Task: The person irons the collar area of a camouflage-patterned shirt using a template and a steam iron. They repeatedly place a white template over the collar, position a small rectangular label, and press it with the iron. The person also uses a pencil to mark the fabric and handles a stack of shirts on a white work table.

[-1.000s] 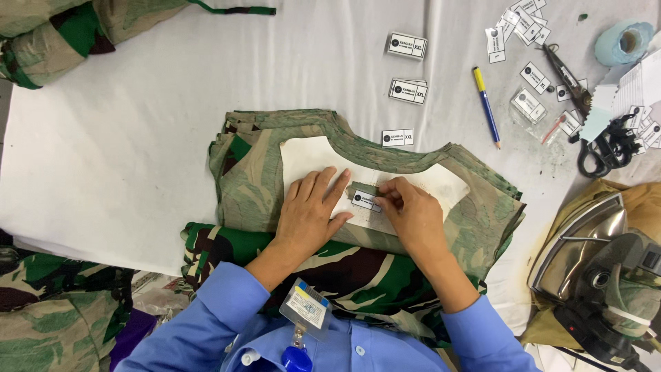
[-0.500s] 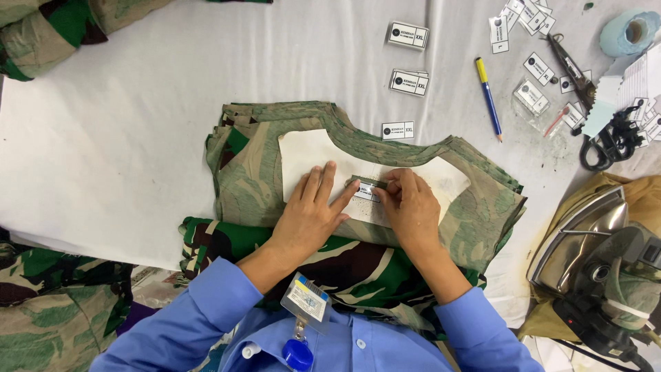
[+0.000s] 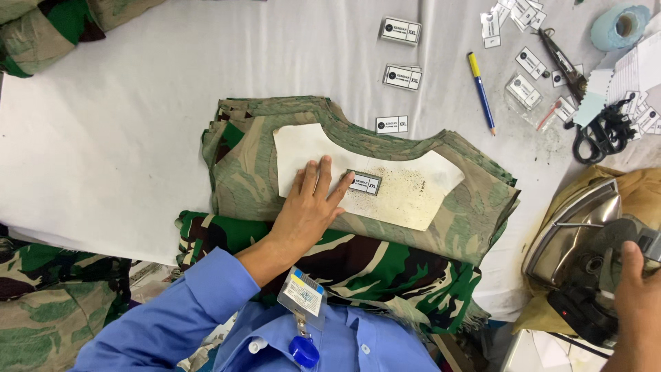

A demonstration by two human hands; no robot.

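My left hand (image 3: pixel 308 207) lies flat with its fingers spread on a white cardboard template (image 3: pixel 413 196), which sits on the neck area of a stack of pale camouflage garment pieces (image 3: pixel 475 207). Its fingertips touch the left end of a small white size label (image 3: pixel 365 183) lying on the template. My right hand (image 3: pixel 637 296) is far off at the lower right, on the handle of a steel iron (image 3: pixel 575 231) that rests on a tan pad; its fingers are partly hidden.
Several loose labels (image 3: pixel 401 31) lie on the white table cover (image 3: pixel 124 138), with a blue and yellow pen (image 3: pixel 481 93), snips (image 3: pixel 561 65), black scissors (image 3: pixel 602 131) and a blue tape roll (image 3: pixel 620 26) at the upper right. Dark camouflage fabric (image 3: pixel 372 265) lies below the stack.
My right hand has left the label and moved down to the right onto the iron. My left hand stays flat on the template beside the label.
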